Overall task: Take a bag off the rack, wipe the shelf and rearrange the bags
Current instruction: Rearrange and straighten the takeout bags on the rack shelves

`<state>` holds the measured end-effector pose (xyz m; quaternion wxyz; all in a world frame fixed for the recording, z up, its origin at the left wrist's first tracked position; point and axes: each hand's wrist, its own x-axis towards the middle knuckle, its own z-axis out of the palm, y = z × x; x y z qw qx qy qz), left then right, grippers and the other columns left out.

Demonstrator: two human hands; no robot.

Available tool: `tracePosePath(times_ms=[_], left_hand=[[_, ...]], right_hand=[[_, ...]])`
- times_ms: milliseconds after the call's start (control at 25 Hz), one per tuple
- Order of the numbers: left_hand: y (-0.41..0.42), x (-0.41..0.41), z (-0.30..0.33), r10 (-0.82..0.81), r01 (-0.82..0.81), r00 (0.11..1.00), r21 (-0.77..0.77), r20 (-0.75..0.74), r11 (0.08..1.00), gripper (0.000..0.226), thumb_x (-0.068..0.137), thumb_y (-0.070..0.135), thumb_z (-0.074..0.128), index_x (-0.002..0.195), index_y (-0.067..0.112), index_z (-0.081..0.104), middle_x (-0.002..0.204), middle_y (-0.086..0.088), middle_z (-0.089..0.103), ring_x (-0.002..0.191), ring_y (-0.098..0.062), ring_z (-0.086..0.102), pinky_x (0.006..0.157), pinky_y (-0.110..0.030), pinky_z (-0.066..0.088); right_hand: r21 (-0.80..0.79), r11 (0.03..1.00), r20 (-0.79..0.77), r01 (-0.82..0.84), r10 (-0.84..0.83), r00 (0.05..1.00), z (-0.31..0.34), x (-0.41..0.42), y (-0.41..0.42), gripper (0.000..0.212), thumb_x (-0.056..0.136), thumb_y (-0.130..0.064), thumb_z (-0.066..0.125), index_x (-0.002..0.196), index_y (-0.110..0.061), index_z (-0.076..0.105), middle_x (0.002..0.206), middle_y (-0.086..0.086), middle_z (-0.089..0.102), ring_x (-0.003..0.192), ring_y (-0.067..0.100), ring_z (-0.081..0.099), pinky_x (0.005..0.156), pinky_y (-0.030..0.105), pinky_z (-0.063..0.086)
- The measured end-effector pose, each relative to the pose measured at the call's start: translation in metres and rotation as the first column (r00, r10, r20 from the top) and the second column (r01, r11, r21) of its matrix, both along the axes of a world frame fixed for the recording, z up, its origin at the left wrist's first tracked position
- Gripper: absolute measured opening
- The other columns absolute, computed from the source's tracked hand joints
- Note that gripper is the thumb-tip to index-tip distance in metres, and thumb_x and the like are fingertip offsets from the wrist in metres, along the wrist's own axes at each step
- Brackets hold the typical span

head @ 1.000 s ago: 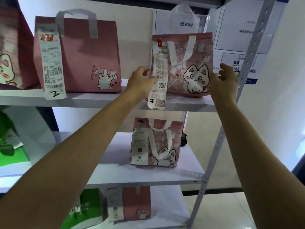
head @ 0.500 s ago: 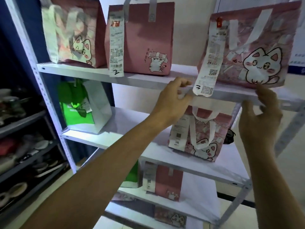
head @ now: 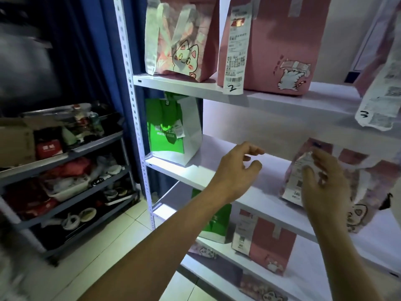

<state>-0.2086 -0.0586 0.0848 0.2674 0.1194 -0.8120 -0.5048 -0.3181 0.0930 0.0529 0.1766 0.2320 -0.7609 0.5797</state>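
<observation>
The white rack (head: 138, 135) carries bags on every shelf. On the middle shelf (head: 217, 168), a green bag (head: 167, 129) stands at the left end and a pink cat bag (head: 355, 187) stands upright at the right end. The right hand (head: 323, 187) is directly in front of this pink bag, fingers spread, and I cannot tell if it touches. The left hand (head: 236, 172) hovers half open over the bare shelf and holds nothing. The right hand is clearly the nearer one.

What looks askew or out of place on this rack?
The bag numbered 3 at the top right leans tilted, and its receipt hangs below the shelf edge. The other bags stand upright.
</observation>
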Motion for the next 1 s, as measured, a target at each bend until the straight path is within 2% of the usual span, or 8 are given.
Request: tracePosePath(times_ms=[40, 160, 400, 520, 600, 720, 920, 1000], left_hand=[[-0.011, 0.004, -0.006, 0.003, -0.003, 1.0, 0.015, -0.002, 1.0, 0.024, 0.097, 0.017, 0.054, 0.117, 0.026, 0.062, 0.126, 0.01, 0.06, 0.114, -0.007, 0.054, 0.094, -0.025, 0.046], [-0.052, 0.012, -0.026, -0.004, 0.005, 1.0, 0.032, -0.012, 0.999, 0.024, 0.096, 0.018, 0.054, 0.114, 0.032, 0.063, 0.123, 0.012, 0.061, 0.113, -0.006, 0.055, 0.1, -0.031, 0.048], [-0.151, 0.033, -0.059, -0.01, 0.01, 1.0, 0.003, 0.0, 1.0, 0.025, 0.093, 0.015, 0.055, 0.112, 0.027, 0.065, 0.117, 0.012, 0.066, 0.107, -0.005, 0.06, 0.093, -0.035, 0.052], [-0.2, 0.045, -0.075, -0.008, 0.007, 0.999, 0.026, 0.035, 1.0, 0.025, 0.093, 0.01, 0.054, 0.111, 0.024, 0.066, 0.113, 0.011, 0.068, 0.104, -0.005, 0.061, 0.087, -0.028, 0.051], [-0.226, 0.055, -0.089, -0.007, 0.004, 0.999, 0.047, 0.051, 0.999, 0.026, 0.093, 0.007, 0.053, 0.11, 0.023, 0.066, 0.112, 0.011, 0.068, 0.102, -0.004, 0.061, 0.08, -0.017, 0.048], [-0.251, 0.064, -0.121, -0.018, 0.011, 0.995, 0.069, 0.098, 0.998, 0.026, 0.095, 0.007, 0.053, 0.111, 0.022, 0.066, 0.111, 0.013, 0.067, 0.101, 0.003, 0.06, 0.076, -0.002, 0.042], [-0.26, 0.057, -0.193, -0.047, 0.02, 0.976, 0.129, 0.213, 0.991, 0.024, 0.097, 0.009, 0.054, 0.112, 0.025, 0.065, 0.112, 0.013, 0.067, 0.103, 0.002, 0.06, 0.072, 0.0, 0.042], [-0.257, 0.048, -0.221, -0.055, 0.014, 0.967, 0.161, 0.249, 0.987, 0.024, 0.097, 0.01, 0.053, 0.113, 0.025, 0.064, 0.112, 0.014, 0.066, 0.105, 0.001, 0.06, 0.073, -0.001, 0.043]], right_hand=[[0.028, 1.0, -0.005, -0.005, 0.005, 1.0, -0.004, 0.003, -0.01, 0.037, 0.097, -0.019, 0.054, 0.134, -0.02, 0.059, 0.134, 0.002, 0.061, 0.121, 0.02, 0.057, 0.092, 0.02, 0.045], [0.071, 0.997, 0.031, -0.021, 0.019, 0.999, -0.013, 0.011, -0.046, 0.033, 0.096, -0.025, 0.052, 0.127, -0.02, 0.061, 0.127, 0.0, 0.063, 0.117, 0.021, 0.059, 0.097, 0.037, 0.049], [0.109, 0.994, 0.122, -0.021, 0.008, 0.993, -0.035, 0.033, -0.129, 0.039, 0.101, -0.016, 0.055, 0.139, -0.026, 0.055, 0.139, -0.003, 0.058, 0.126, 0.017, 0.055, 0.108, 0.041, 0.045], [0.129, 0.992, 0.156, -0.009, -0.011, 0.988, -0.054, 0.045, -0.163, 0.039, 0.1, -0.014, 0.057, 0.137, -0.025, 0.058, 0.136, -0.005, 0.06, 0.122, 0.016, 0.057, 0.107, 0.036, 0.045], [0.118, 0.993, 0.188, 0.009, -0.031, 0.982, -0.068, 0.056, -0.178, 0.038, 0.098, -0.012, 0.058, 0.134, -0.025, 0.061, 0.131, -0.006, 0.062, 0.118, 0.014, 0.058, 0.1, 0.029, 0.044], [0.131, 0.99, 0.263, 0.056, -0.089, 0.961, -0.1, 0.066, -0.194, 0.032, 0.098, -0.013, 0.059, 0.127, -0.025, 0.064, 0.126, -0.005, 0.065, 0.114, 0.013, 0.06, 0.097, 0.028, 0.045], [0.313, 0.949, 0.414, 0.035, -0.17, 0.894, -0.175, 0.07, -0.197, 0.033, 0.098, -0.014, 0.059, 0.128, -0.025, 0.062, 0.122, -0.005, 0.066, 0.107, 0.012, 0.061, 0.099, 0.036, 0.053], [0.363, 0.932, 0.469, 0.023, -0.204, 0.859, -0.2, 0.063, -0.194, 0.035, 0.097, -0.013, 0.059, 0.131, -0.022, 0.063, 0.124, -0.001, 0.067, 0.105, 0.012, 0.062, 0.096, 0.032, 0.053]])
